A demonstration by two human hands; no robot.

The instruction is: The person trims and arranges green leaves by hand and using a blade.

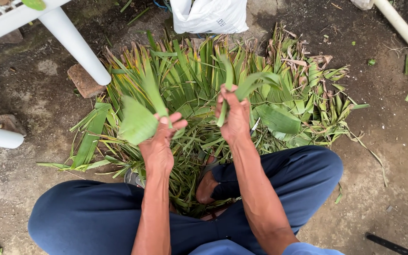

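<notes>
My left hand [162,137] grips a broad pale-green leaf piece [137,122], its fingers curled over the leaf's edge. My right hand [234,118] is closed on a narrow green leaf strip [249,85] that arches up and to the right. Both hands are raised over a big heap of cut green leaves [204,80] spread on the dirt ground in front of my knees. My legs in dark blue trousers [298,174] are folded, with a sandalled foot [208,184] between them.
White plastic chair legs [74,45] stand at the upper left beside a brick [83,80]. A white plastic bag [208,16] lies behind the heap. A white pipe [404,30] runs along the upper right. A dark blade-like tool [388,244] lies at the lower right.
</notes>
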